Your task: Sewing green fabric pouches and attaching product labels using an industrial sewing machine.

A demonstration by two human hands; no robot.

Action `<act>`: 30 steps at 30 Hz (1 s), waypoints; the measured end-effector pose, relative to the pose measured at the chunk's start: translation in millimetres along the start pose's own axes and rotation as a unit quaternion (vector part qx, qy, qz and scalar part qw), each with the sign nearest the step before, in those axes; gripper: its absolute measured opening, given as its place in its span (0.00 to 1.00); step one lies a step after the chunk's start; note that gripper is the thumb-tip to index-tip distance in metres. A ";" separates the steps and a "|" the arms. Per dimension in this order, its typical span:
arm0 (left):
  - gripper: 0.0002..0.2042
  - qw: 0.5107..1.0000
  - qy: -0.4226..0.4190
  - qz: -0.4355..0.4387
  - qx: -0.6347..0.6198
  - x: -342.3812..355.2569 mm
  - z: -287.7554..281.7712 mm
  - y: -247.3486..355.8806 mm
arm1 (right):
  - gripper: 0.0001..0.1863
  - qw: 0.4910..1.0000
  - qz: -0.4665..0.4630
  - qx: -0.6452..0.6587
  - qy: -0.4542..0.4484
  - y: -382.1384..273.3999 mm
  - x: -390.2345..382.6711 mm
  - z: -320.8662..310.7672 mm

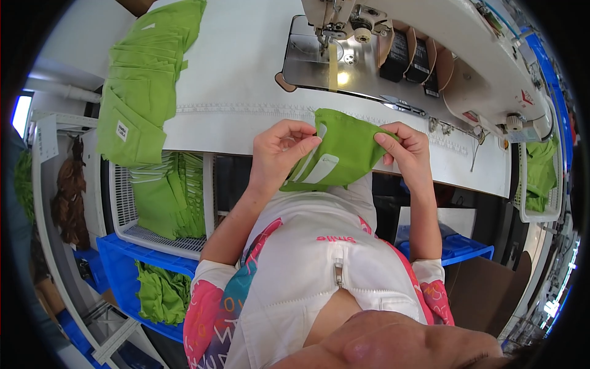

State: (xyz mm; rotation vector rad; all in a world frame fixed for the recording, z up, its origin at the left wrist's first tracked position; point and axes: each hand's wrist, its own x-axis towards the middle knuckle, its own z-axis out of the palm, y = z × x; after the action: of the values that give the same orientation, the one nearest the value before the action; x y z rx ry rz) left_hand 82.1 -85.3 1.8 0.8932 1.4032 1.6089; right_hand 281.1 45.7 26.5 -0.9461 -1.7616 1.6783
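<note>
A green fabric piece (350, 144) with white strips along its left side is stretched between my two hands at the table's front edge. My left hand (284, 147) pinches its upper left edge between thumb and fingers. At the upper right corner, my right hand (402, 147) grips the cloth the same way. The lower part of the piece hangs over my lap. Beyond it stands a sewing machine (362, 31), its needle area over a shiny metal plate (307, 67); the cloth is apart from the needle.
A fanned stack of green fabric pieces (144, 80) lies at the table's left. Below it are a white basket (123, 197) and a blue crate (117, 264), both holding green cloth. Thread snips (402, 106) and small dark boxes (396, 58) lie by the machine. Another white basket (541, 212) stands far right.
</note>
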 end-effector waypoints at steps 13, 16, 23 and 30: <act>0.09 0.995 -0.024 -0.056 0.079 -2.2 -5.2 1.4 | 0.06 1.000 -0.007 -0.011 -0.007 0.2 -2.7 -3.7; 0.09 0.995 -0.036 -0.037 0.089 0.5 -4.5 -4.3 | 0.06 1.000 -0.005 -0.004 -0.009 -1.2 -4.0 -2.8; 0.07 0.999 -0.046 -0.008 0.013 2.1 -1.3 -5.1 | 0.06 1.000 -0.005 0.008 -0.012 1.8 -4.2 -4.1; 0.09 0.977 -0.114 -0.134 -0.124 -5.5 1.0 14.6 | 0.06 1.000 -0.009 0.002 -0.007 -1.4 -5.3 0.0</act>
State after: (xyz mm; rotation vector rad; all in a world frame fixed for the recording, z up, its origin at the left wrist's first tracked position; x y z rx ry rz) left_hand 83.6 -90.7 16.5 0.6844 1.0850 1.3904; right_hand 284.3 41.6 28.3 -0.9163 -1.7702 1.6798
